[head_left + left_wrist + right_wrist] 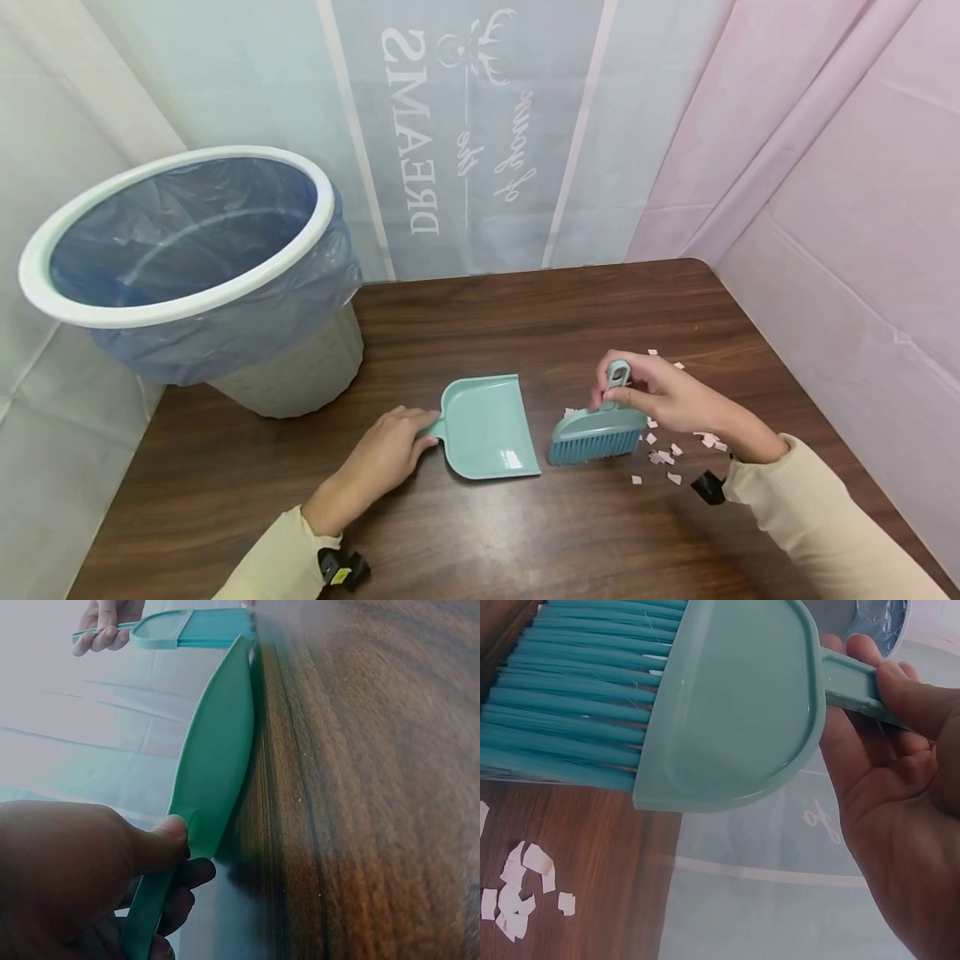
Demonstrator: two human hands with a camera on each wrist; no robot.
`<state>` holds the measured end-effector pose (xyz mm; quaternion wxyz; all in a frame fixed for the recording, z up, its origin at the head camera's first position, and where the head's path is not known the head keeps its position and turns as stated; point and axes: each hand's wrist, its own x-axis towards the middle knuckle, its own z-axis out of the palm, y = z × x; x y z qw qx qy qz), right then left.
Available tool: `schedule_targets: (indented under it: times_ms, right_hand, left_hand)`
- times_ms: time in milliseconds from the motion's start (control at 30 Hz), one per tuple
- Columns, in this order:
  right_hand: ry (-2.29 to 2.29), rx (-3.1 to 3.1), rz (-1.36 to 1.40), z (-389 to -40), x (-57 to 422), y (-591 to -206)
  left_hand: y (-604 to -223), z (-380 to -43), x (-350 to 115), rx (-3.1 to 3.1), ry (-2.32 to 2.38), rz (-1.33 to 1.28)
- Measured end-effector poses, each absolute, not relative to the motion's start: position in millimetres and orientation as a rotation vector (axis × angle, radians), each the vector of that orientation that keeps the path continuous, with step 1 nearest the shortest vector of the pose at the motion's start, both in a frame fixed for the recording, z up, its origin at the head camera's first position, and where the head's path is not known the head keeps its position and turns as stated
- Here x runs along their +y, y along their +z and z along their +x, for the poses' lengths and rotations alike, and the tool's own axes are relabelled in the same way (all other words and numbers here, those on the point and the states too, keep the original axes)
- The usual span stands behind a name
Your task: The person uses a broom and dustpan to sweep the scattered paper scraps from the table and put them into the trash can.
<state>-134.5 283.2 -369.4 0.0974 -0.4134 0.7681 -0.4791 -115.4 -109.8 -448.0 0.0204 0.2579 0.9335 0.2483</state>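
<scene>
My left hand [390,446] grips the short handle of a light teal dustpan [487,425], which lies on the table with its wide edge facing right. In the left wrist view, thumb and fingers close round that handle. Just right of the pan, my right hand [663,392] holds a small teal hand brush [600,429] by its handle, bristles [577,690] downward. A gap separates brush and dustpan in the head view. Small white paper scraps [660,457] lie scattered around and behind the brush; some are hidden by it and by the hand.
A grey bin [300,379] with a white rim and a blue plastic liner [247,333] stands at the left back of the dark wooden table [465,333]. A printed cloth [480,125] hangs behind the table, and pale sheets [862,233] flank it.
</scene>
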Motion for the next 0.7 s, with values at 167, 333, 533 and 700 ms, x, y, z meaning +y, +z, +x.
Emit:
schedule_targets:
  times_ms: [167, 333, 533, 700]
  right_hand:
    - [-1.409, 2.327, -1.211, -139, 282, -369]
    - [-1.449, 2.391, -1.211, -139, 279, -365]
    - [-1.604, 2.664, -1.112, -129, 273, -357]
    - [-1.59, 3.006, -0.94, -115, 260, -357]
  left_hand:
    - [-448, -115, -110, 2.895, 0.758, 0.799]
    - [-448, -115, -110, 2.878, 0.778, 0.795]
    - [-448, -116, -110, 2.864, 0.794, 0.788]
    - [-447, -116, -109, 2.87, 0.796, 0.785]
